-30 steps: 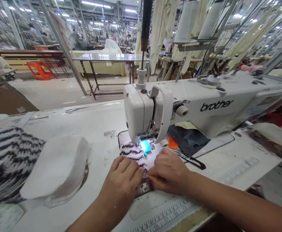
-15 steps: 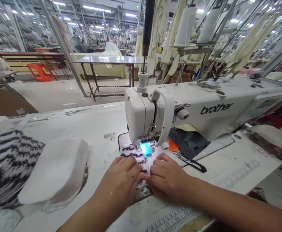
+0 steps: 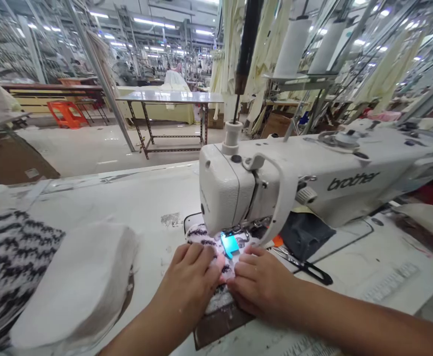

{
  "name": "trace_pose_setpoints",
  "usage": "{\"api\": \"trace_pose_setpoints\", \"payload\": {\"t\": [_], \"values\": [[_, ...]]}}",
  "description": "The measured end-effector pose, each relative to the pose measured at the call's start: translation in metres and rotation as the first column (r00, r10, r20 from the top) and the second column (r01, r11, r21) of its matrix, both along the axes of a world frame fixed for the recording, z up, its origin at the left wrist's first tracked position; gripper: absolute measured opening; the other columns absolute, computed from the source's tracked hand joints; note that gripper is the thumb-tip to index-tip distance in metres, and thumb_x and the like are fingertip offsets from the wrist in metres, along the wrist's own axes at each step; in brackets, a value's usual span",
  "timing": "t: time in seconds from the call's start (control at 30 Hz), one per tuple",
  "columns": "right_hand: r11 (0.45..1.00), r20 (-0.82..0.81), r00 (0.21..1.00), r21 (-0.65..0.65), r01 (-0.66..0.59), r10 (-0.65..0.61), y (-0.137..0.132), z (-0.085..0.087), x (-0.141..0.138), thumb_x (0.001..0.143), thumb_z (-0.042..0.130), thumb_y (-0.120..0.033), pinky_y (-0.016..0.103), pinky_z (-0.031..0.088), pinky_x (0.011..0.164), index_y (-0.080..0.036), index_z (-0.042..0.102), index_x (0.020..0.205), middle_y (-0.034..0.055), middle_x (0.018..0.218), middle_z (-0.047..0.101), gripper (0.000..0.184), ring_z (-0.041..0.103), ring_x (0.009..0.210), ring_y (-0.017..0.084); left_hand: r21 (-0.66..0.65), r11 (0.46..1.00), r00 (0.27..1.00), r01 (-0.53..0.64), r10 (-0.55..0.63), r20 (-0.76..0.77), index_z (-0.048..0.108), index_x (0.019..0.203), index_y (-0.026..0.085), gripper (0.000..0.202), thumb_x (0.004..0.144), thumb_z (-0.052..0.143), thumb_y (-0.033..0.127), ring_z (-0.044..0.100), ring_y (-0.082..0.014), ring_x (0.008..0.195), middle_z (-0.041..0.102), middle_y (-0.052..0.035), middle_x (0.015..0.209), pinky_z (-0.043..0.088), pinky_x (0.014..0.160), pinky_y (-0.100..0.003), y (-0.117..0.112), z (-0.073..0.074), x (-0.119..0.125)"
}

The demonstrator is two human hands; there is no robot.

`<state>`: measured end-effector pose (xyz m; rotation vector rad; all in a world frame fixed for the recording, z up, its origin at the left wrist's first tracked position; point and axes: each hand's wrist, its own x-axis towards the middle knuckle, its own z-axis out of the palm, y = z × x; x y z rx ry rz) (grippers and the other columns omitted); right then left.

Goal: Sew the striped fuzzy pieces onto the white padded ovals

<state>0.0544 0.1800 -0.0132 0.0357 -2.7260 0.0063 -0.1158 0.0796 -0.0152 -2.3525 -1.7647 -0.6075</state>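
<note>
A fuzzy white fabric piece with dark stripes (image 3: 202, 234) lies under the needle area of a white sewing machine (image 3: 227, 185). My left hand (image 3: 194, 272) presses on its left side with curled fingers. Close beside it, my right hand (image 3: 257, 277) grips the fabric's right edge, fingers bent and thumb tucked in. A bright blue-white light patch (image 3: 230, 244) falls just ahead of my fingers. Much of the fabric is hidden under both hands. Below its near end shows a flat brown strip (image 3: 221, 324).
Thread snips (image 3: 312, 271) and dark cloth (image 3: 307, 232) lie right of the needle. To the left are a stack of white fabric pieces (image 3: 71, 282) and black-and-white striped fabric (image 3: 12, 262). Thread cones (image 3: 292, 47) stand above the machine; a metal-legged table (image 3: 171, 96) is beyond.
The view has shifted, so the machine sits further right and lower. Both hands stay on the striped fabric, the right slightly lower in view. More of the brown strip shows below it.
</note>
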Motion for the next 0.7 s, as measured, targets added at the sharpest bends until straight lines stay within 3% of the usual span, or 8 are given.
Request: {"api": "trace_pose_setpoints", "payload": {"t": [0.13, 0.3, 0.5, 0.7], "values": [[1.0, 0.066, 0.998, -0.004, 0.013, -0.012, 0.003, 0.0, 0.0, 0.085, 0.043, -0.015, 0.032, 0.032, 0.071, -0.016, 0.053, 0.073, 0.0006, 0.065, 0.053, 0.016, 0.046, 0.066, 0.016, 0.071, 0.993, 0.987, 0.098, -0.106, 0.122, 0.061, 0.094, 0.018, 0.022, 0.095, 0.039, 0.023, 0.047, -0.0178, 0.078, 0.06, -0.0013, 0.084, 0.029, 0.072, -0.032, 0.004, -0.005, -0.003], [0.996, 0.062, 0.994, -0.021, 0.092, -0.09, 0.007, 0.001, -0.004, 0.085, 0.047, -0.015, 0.028, 0.034, 0.063, -0.016, 0.057, 0.085, 0.0008, 0.069, 0.054, 0.01, 0.049, 0.067, 0.016, 0.094, 0.996, 0.988, -0.006, -0.009, 0.157, 0.063, 0.083, 0.021, 0.032, 0.096, 0.036, 0.032, 0.049, -0.0176, 0.076, 0.062, 0.0006, 0.081, 0.027, 0.072, -0.033, 0.014, -0.003, -0.005], [0.982, 0.014, 0.986, 0.098, 0.163, -0.165, 0.011, 0.001, -0.009, 0.08, 0.052, -0.009, 0.029, 0.037, 0.066, -0.017, 0.06, 0.092, 0.0029, 0.076, 0.058, 0.016, 0.055, 0.079, 0.019, 0.01, 0.994, 0.989, -0.111, 0.11, 0.094, 0.06, 0.068, 0.021, 0.028, 0.091, 0.046, 0.026, 0.049, -0.0179, 0.07, 0.06, 0.0008, 0.07, 0.025, 0.074, -0.035, 0.025, 0.005, -0.013], [0.978, -0.057, 0.978, 0.041, 0.205, -0.203, 0.012, 0.0, -0.008, 0.082, 0.05, -0.013, 0.029, 0.037, 0.065, -0.02, 0.061, 0.087, 0.0006, 0.072, 0.06, 0.014, 0.054, 0.063, 0.016, 0.007, 0.977, 0.974, -0.213, 0.212, 0.075, 0.057, 0.058, 0.02, 0.025, 0.082, 0.054, 0.02, 0.05, -0.0202, 0.067, 0.057, -0.001, 0.062, 0.026, 0.066, -0.035, 0.036, 0.007, -0.019]]}}
